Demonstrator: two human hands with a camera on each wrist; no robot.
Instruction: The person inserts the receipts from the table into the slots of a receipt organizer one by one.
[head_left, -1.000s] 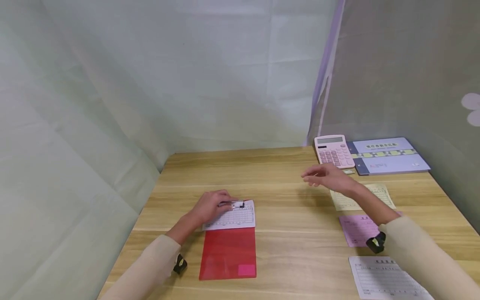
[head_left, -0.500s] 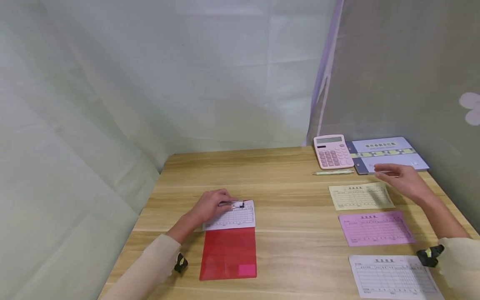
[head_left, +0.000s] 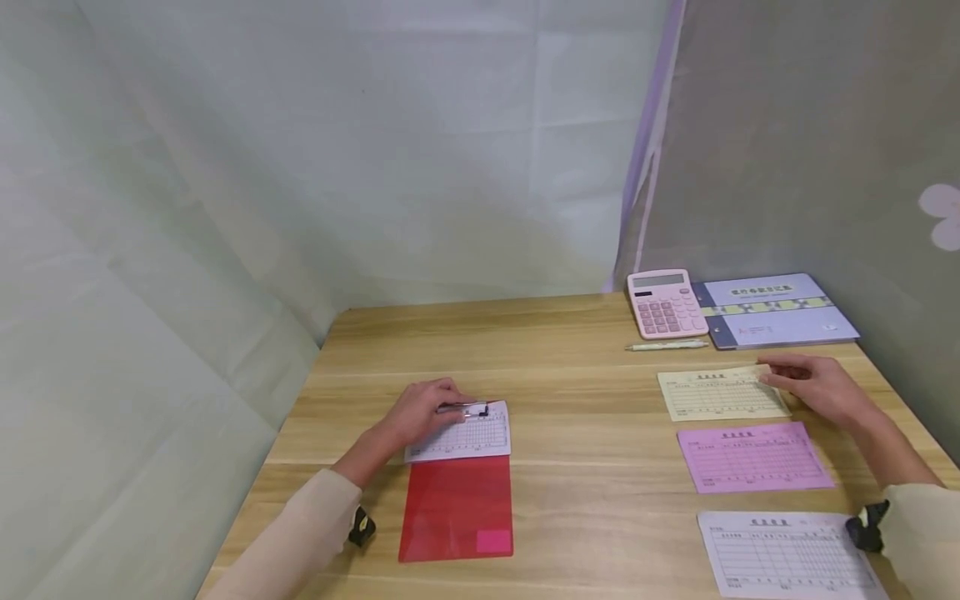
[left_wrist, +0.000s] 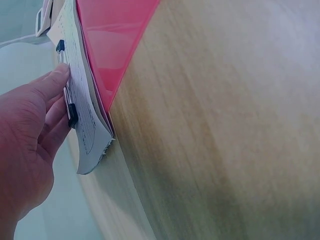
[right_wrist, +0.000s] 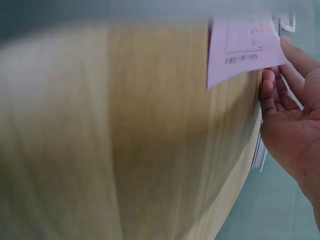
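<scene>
A red clipboard [head_left: 456, 504] lies on the left part of the table, a white printed form [head_left: 480, 437] over its upper half. At its top, my left hand [head_left: 418, 414] grips the wire clip [head_left: 476, 408]; the left wrist view has the thumb on the wire and fingers behind. A stack of paper edges shows beneath the form there. On the right, my right hand [head_left: 821, 387] touches the upper right corner of a yellow form [head_left: 716, 396], thumb and fingers apart. Below it lie a pink form [head_left: 750, 458] and another white form [head_left: 787, 554].
Behind the yellow form lies a pen [head_left: 666, 345], with a pink calculator [head_left: 666, 304] just beyond. Beside that is a bound booklet [head_left: 780, 310] with a patterned band. Pale cloth [head_left: 480, 167] hangs along the table's far edge.
My right hand has moved right from near the pen, then down onto the yellow form's corner, uncovering the pen and the forms. My left hand has stayed at the clip.
</scene>
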